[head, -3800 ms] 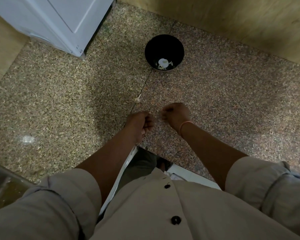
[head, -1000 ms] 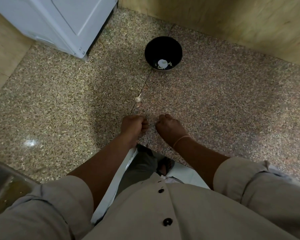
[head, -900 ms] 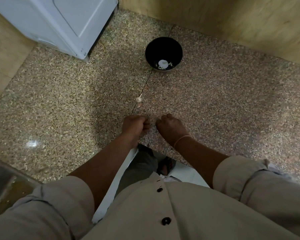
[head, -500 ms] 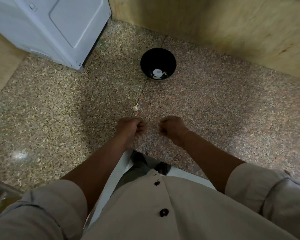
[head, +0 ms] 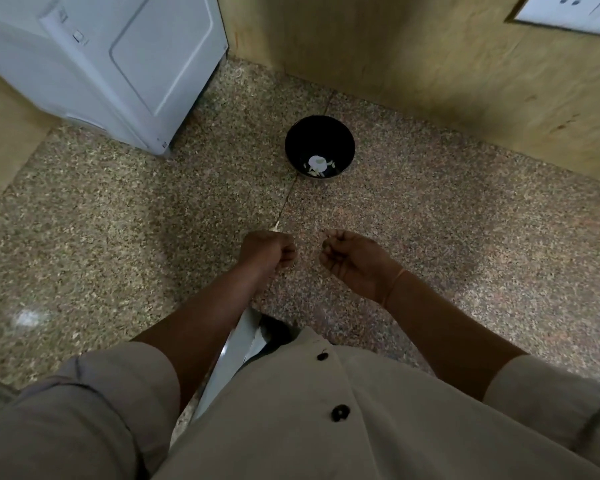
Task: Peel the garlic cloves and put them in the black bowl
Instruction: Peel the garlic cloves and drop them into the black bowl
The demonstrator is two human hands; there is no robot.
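left hand [head: 267, 249] and right hand [head: 354, 258] both curled, slightly apart.

I can read no text here. The white appliance [head: 118, 64] carries a small label [head: 79, 37], and the white sheet [head: 575, 8] at top right shows dark marks, all too blurred.

Illumination is dim and warm overall. A small glare spot sits on the polished worktop [head: 28, 318] at left; its source is out of view. A broad soft shadow covers the worktop centre, where the left hand [head: 267, 249] and right hand [head: 354, 258] lose surface detail. The black bowl [head: 317, 133] wall reads as near-solid black. Wide-angle distortion bends the wall panel [head: 430, 64] and white appliance [head: 136, 64] at the edges. The appliance is slightly smeared.
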